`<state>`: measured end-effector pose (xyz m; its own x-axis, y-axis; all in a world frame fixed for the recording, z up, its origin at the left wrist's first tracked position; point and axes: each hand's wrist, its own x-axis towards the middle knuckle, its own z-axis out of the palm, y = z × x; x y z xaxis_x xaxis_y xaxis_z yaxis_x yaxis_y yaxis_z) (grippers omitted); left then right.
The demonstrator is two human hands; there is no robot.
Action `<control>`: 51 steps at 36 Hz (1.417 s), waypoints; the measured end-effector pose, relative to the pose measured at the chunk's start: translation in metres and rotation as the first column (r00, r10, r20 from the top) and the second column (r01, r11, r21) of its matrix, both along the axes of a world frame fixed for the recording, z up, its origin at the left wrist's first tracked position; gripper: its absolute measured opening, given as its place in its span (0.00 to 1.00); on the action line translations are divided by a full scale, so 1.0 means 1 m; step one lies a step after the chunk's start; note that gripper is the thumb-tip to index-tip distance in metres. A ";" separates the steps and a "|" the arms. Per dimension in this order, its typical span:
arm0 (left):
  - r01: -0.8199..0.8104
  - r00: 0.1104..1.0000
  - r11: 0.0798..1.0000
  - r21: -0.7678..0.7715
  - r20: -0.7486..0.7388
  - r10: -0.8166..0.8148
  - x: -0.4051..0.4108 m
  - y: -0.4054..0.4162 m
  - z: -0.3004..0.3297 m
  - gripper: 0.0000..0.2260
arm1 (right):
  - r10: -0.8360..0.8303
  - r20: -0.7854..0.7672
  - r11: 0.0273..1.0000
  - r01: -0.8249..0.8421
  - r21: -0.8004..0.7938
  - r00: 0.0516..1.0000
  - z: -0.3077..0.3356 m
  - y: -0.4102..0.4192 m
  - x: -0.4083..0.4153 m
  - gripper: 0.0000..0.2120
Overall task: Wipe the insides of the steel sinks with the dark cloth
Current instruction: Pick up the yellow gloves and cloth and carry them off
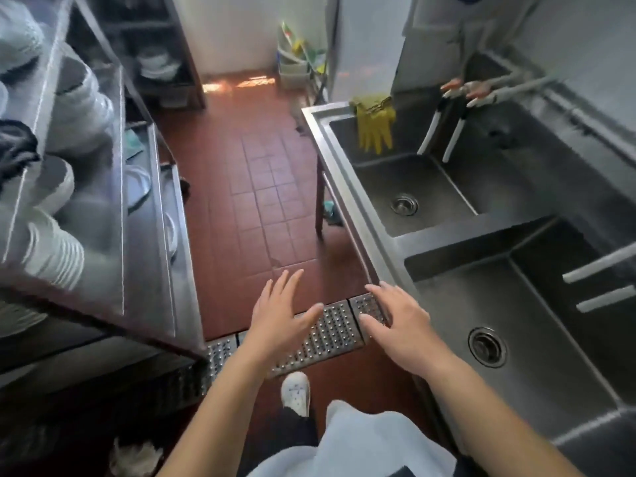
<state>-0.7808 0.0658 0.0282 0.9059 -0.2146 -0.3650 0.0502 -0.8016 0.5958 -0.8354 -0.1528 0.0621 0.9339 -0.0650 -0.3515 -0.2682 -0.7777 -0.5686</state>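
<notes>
you stand in the aisle with the steel sinks [447, 249] along your right: a far basin [423, 191] and a near basin [516, 339], both looking bare inside down to their drains. on your left a steel rack [137, 208] holds stacked white plates [51, 249]. underfoot is the red tiled floor [261, 187], crossed by a studded drain grate [330, 335]. your left hand [275, 321] and right hand [399, 325] hover palm down over that grate, fingers spread apart, holding nothing; the right hand is just beside the near basin's front rim. judging from this, wiping has not begun and you are at the fetching step. the dark cloth looks to be the dark bundle [17, 146] at the rack's far left edge, well apart from both hands, though it is too blurred to be sure. the next move calls for a reach left to it. yellow rubber gloves [375, 125] drape into the far basin, and white spouts [440, 136] hang over it; both will crowd your strokes there.
</notes>
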 end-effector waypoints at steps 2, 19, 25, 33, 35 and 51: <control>0.022 1.000 1.000 -0.015 0.005 -0.022 0.052 0.004 0.005 0.34 | -0.059 0.039 0.997 0.057 0.043 0.998 0.011 0.007 0.036 0.27; 0.112 0.972 0.986 -0.124 -0.191 -0.134 0.376 -0.003 -0.031 0.34 | -0.384 -0.033 0.918 0.386 0.090 0.923 -0.054 -0.042 0.356 0.26; 0.041 0.961 0.988 -0.150 -0.264 -0.080 0.523 -0.018 -0.007 0.31 | -0.430 -0.037 0.897 0.432 0.098 0.902 -0.055 -0.094 0.524 0.28; -0.252 0.888 0.889 -0.382 -0.456 0.055 0.644 -0.050 0.012 0.24 | -0.475 -0.103 0.879 0.476 -0.020 0.874 -0.048 -0.153 0.707 0.30; -0.296 0.859 0.868 -0.399 -0.509 0.060 0.661 -0.062 0.006 0.20 | -0.508 -0.099 0.861 0.507 -0.033 0.856 -0.055 -0.166 0.738 0.31; -0.343 0.554 0.836 -0.428 -0.811 -0.188 0.802 -0.214 -0.043 0.16 | -0.769 -0.151 0.638 0.739 -0.215 0.621 -0.117 -0.208 0.827 0.16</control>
<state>0.0212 -0.1479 -0.0146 0.2985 -0.5380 -0.7883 0.7546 -0.3726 0.5401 -0.0087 -0.3613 -0.0551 0.4394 -0.7679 -0.4662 -0.8902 -0.3026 -0.3405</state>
